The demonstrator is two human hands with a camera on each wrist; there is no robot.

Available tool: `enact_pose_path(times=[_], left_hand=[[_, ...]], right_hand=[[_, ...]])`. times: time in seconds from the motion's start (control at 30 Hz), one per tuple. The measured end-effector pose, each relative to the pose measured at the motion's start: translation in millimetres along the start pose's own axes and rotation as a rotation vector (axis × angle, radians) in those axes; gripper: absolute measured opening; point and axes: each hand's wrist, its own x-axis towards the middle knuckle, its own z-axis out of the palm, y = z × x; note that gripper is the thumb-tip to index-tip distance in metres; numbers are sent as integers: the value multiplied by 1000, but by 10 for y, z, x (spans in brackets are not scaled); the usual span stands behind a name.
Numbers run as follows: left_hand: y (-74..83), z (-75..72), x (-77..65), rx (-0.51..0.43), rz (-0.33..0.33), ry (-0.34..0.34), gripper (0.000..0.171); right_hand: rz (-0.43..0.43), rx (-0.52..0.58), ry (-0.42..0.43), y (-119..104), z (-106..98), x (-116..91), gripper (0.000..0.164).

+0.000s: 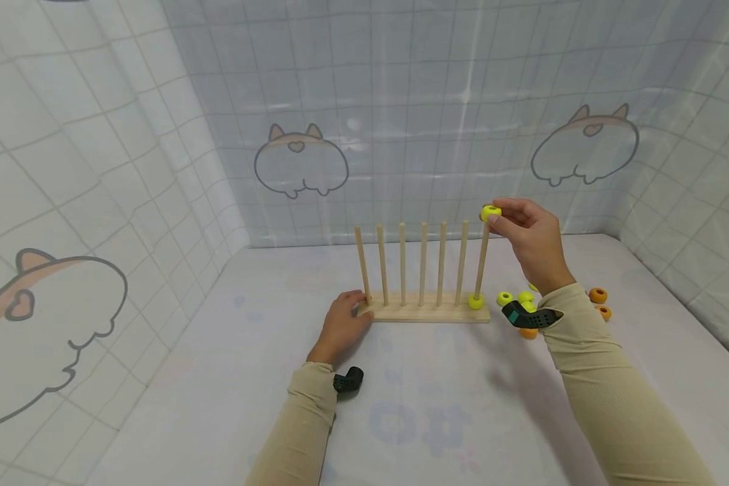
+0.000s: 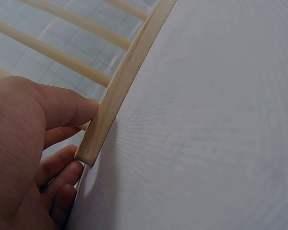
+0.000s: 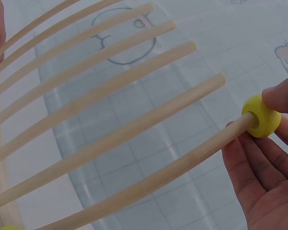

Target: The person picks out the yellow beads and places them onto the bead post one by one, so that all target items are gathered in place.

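Observation:
A wooden rack with a row of several upright pegs stands on the table, and its flat base (image 1: 425, 314) runs left to right. My left hand (image 1: 342, 325) grips the left end of that base, thumb on the front edge and fingers around the end. At the rightmost peg (image 3: 173, 170), my right hand (image 1: 536, 244) pinches a yellow bead (image 3: 265, 117) between thumb and fingers. The peg's tip sits in the bead's hole. Another yellow bead (image 1: 476, 302) is at the foot of the same peg.
Right of the rack lie several loose yellow beads (image 1: 505, 298), partly hidden by my right wrist. Orange beads (image 1: 598, 295) lie near them, farther right. A tile-patterned sheet (image 1: 401, 135) rises behind the table and along both sides.

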Motion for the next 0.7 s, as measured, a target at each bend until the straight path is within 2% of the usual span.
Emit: enact_pose_path(times=[0.4,0.7], left_hand=[[9,-11,7,-15,9,-2,42],[4,-6,10,-15,3,-7,41]], right_hand=[[6,-38,-17,-30,-4,-3,40],[11,-68,-34,-31,-12,-8,35]])
